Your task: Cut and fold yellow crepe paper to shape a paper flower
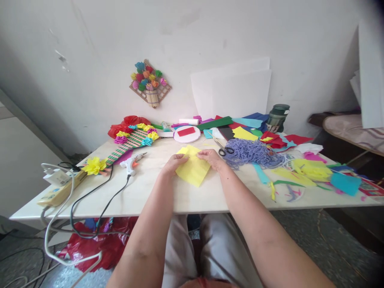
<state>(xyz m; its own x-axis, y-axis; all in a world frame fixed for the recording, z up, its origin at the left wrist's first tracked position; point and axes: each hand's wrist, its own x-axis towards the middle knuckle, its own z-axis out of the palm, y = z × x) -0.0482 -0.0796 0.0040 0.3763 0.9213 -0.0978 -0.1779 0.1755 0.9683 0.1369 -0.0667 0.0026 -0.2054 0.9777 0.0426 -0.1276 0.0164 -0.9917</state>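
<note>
Pinching yellow paper (193,170) on table (150,192): left hand (174,163) at nine o'clock edge, right hand (212,158) at one o'clock; fingers apparently closed on it. Scissors (224,149) just beyond.

Both of my forearms are bare and run up from the lower edge of the view, converging toward the centre. My left hand (173,163) lies palm down, knuckles up, fingers curled and pointing right, fingertips pinched together. My right hand (211,157) mirrors it, palm down, fingers bent and pointing left, likewise pinched. The two hands sit near each other with a small gap between the fingertips. Wrists are straight and low. My knees show beneath.
</note>
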